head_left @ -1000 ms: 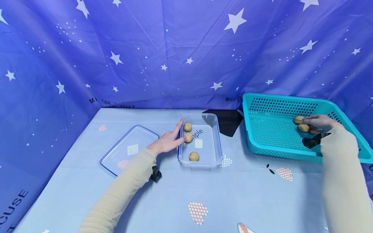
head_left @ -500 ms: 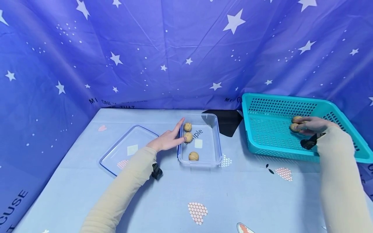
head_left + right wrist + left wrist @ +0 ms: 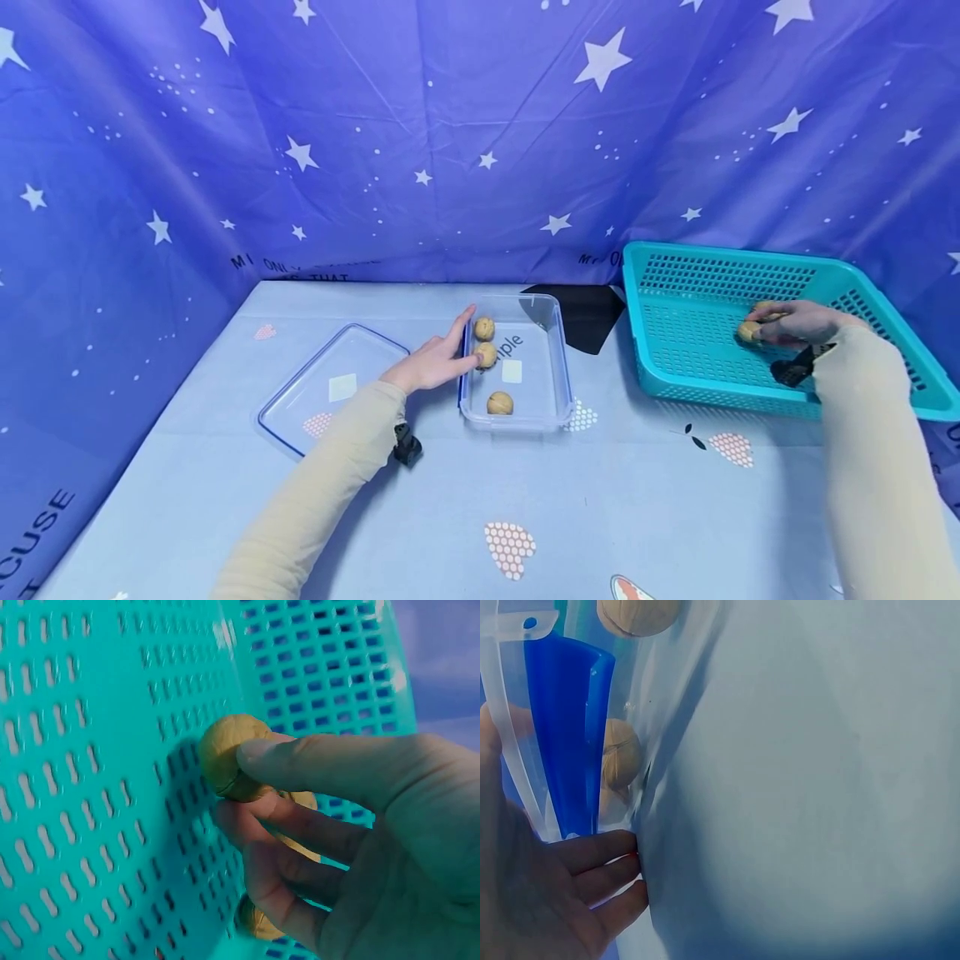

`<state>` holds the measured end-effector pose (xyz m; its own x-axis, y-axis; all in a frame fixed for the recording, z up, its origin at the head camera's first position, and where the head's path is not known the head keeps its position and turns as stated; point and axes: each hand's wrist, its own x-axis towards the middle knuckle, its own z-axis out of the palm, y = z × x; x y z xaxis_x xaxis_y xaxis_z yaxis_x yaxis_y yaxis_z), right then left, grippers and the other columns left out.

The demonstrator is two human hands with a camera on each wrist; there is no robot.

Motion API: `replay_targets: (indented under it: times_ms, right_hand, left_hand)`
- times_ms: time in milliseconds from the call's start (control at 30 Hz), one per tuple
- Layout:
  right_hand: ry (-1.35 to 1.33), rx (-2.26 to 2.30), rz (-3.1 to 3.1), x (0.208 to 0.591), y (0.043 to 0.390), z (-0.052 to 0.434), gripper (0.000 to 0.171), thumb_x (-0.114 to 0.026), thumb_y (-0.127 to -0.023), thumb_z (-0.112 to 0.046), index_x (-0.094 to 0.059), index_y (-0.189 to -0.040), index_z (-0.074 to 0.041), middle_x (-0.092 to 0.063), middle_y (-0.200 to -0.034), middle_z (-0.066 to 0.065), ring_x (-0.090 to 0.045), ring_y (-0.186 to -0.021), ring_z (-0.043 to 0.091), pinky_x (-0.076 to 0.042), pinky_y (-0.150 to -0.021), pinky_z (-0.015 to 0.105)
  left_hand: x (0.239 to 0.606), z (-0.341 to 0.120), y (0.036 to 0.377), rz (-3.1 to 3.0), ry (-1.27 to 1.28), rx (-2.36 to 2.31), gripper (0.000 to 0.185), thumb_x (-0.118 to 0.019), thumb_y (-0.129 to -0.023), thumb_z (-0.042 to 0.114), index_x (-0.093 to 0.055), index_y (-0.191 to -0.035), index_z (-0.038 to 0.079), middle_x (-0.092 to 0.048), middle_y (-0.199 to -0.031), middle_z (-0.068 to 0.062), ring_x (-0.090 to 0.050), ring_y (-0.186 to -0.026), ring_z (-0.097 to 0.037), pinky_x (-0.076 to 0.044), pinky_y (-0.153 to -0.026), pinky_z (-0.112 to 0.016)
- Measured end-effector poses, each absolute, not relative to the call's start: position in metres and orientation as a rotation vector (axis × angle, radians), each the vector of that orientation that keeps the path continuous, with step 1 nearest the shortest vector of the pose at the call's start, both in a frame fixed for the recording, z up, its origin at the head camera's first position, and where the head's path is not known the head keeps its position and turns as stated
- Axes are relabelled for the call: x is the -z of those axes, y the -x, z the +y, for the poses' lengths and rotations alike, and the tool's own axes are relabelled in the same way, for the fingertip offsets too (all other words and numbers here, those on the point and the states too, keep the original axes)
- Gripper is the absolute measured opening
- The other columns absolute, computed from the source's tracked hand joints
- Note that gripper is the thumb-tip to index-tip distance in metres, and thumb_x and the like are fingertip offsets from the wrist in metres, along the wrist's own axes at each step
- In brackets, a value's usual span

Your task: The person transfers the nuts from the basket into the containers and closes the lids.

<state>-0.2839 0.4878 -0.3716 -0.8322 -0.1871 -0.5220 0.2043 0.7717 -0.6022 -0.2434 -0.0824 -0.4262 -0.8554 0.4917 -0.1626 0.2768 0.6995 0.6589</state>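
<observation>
Pinching a walnut [image 3: 229,756] in the right hand [image 3: 795,323], now lifted off the teal basket [image 3: 705,367]; left hand [image 3: 435,360] flat against the clear container [image 3: 557,392].

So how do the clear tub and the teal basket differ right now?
The clear tub is small, smooth-walled and see-through; the teal basket is larger, opaque and perforated. The left hand rests flat against the tub's wall, while the right hand pinches a walnut inside the basket. Both hold walnuts.
</observation>
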Motion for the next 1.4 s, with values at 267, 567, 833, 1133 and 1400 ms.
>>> replay_targets:
  times_ms: [267, 567, 833, 1133, 1400]
  right_hand:
    - [0.016, 1.003, 2.423, 0.363, 0.285, 0.476, 0.056, -0.058, -0.097, -0.013, -0.032, -0.137, 0.016, -0.06, -0.109, 0.011, -0.062, -0.093, 0.018, -0.054, -0.085, 0.04]
    - [0.13, 0.966, 2.503, 0.351, 0.282, 0.457, 0.054, -0.055, -0.099, -0.018, -0.034, -0.14, 0.011, -0.058, -0.117, 0.019, -0.06, -0.096, 0.017, -0.053, -0.084, 0.039]
    - [0.176, 0.923, 2.589, 0.341, 0.279, 0.431, 0.052, -0.055, -0.1, -0.025, -0.04, -0.141, 0.004, -0.057, -0.123, 0.021, -0.06, -0.095, 0.013, -0.053, -0.08, 0.037]
    - [0.283, 0.936, 2.644, 0.332, 0.274, 0.403, 0.046, -0.057, -0.099, -0.017, -0.045, -0.139, 0.0, -0.054, -0.125, 0.021, -0.059, -0.096, 0.012, -0.053, -0.078, 0.031]
    - [0.384, 0.97, 2.647, 0.323, 0.265, 0.38, 0.044, -0.059, -0.098, -0.019, -0.048, -0.138, -0.004, -0.054, -0.128, 0.019, -0.056, -0.107, 0.027, -0.052, -0.08, 0.031]
  left_hand:
    - [0.427, -0.079, 0.243, 2.57, -0.616, -0.974, 0.086, -0.05, -0.096, 0.046, 0.009, -0.156, 0.026, -0.039, -0.055, 0.002, -0.03, -0.04, -0.01, -0.033, -0.04, -0.026]
    - [0.428, -0.08, 0.246, 2.561, -0.62, -0.944, 0.087, -0.051, -0.096, 0.046, 0.009, -0.155, 0.025, -0.039, -0.055, 0.003, -0.031, -0.041, -0.01, -0.035, -0.042, -0.026]
    - [0.425, -0.08, 0.246, 2.547, -0.601, -0.943, 0.088, -0.053, -0.096, 0.044, 0.01, -0.155, 0.026, -0.039, -0.056, 0.002, -0.031, -0.043, -0.01, -0.038, -0.046, -0.029]
    - [0.424, -0.078, 0.244, 2.58, -0.601, -0.908, 0.088, -0.052, -0.096, 0.041, 0.01, -0.155, 0.024, -0.06, -0.114, -0.031, -0.06, -0.084, -0.03, -0.048, -0.089, -0.048]
    - [0.421, -0.076, 0.242, 2.579, -0.6, -0.862, 0.089, -0.05, -0.097, 0.04, 0.015, -0.154, 0.022, -0.055, -0.072, -0.012, -0.05, -0.063, -0.023, -0.048, -0.076, -0.042]
